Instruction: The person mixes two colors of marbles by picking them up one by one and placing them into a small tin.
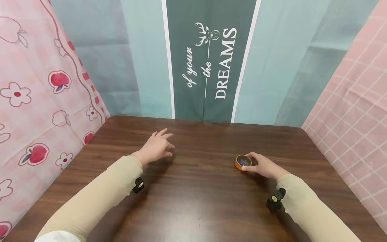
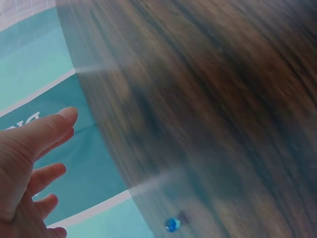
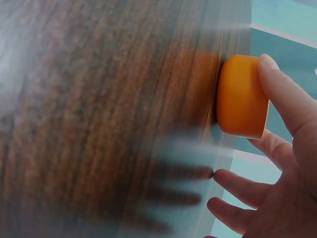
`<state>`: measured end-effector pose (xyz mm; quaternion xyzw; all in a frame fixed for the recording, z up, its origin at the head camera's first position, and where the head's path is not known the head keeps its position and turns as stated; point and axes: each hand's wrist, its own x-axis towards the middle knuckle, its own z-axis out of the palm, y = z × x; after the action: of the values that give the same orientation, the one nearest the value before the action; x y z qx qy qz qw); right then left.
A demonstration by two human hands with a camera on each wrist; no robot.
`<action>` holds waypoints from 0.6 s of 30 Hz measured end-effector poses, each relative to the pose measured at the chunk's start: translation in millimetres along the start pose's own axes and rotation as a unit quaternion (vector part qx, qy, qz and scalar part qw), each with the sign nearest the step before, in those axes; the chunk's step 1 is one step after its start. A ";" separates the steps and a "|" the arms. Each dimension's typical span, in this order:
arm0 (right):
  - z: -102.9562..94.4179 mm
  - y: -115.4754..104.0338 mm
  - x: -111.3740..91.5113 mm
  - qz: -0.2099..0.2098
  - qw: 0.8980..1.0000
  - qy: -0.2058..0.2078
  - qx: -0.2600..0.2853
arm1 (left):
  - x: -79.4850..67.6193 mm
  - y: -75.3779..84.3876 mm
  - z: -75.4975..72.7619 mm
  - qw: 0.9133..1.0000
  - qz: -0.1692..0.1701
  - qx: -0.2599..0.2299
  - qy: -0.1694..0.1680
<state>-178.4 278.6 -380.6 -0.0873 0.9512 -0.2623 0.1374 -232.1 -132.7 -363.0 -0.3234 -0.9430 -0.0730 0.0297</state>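
Note:
On the right of the table, a small round orange case (image 1: 243, 162) with a dark, blue-speckled top stands with its flat base down. My right hand (image 1: 261, 165) grips it between thumb and forefinger. In the right wrist view, its smooth orange side (image 3: 242, 96) sits against the wood, the thumb at its upper edge and the other fingers spread below. My left hand (image 1: 155, 146) hovers over the left part of the table, fingers loosely extended and holding nothing. A small shiny blue ball (image 2: 172, 224) lies on the wood beyond that hand in the left wrist view.
The dark brown wooden table (image 1: 193, 201) reaches a teal curtain (image 1: 202, 60) with white lettering at its back edge. A pink fruit-print cloth (image 1: 39, 101) hangs on the left and a pink checked one (image 1: 359, 111) on the right.

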 end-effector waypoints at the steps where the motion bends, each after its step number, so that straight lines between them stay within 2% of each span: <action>1: -0.6 -0.1 0.4 -0.001 1.000 0.003 0.001 | -0.6 -1.5 -0.4 1.000 -0.003 0.000 0.001; 8: -1.2 1.9 0.7 -0.001 1.000 -0.002 -0.001 | -7.4 -13.3 -1.0 1.000 -0.012 0.008 -0.010; 11: -1.4 1.8 -0.1 0.000 1.000 0.003 -0.002 | -10.6 -20.7 -1.3 1.000 -0.017 0.012 -0.003; 15: -2.1 0.3 -0.2 -0.004 1.000 0.011 -0.005 | -15.8 -31.5 -1.1 0.999 -0.039 0.012 -0.005; 18: -1.7 0.1 -0.7 -0.001 1.000 0.004 -0.006 | -20.6 -37.3 -0.2 0.998 -0.052 0.007 -0.022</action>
<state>-178.3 279.8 -379.1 -0.0883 0.9530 -0.2575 0.1332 -238.7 -174.3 -369.4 -0.2751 -0.9595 -0.0607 0.0075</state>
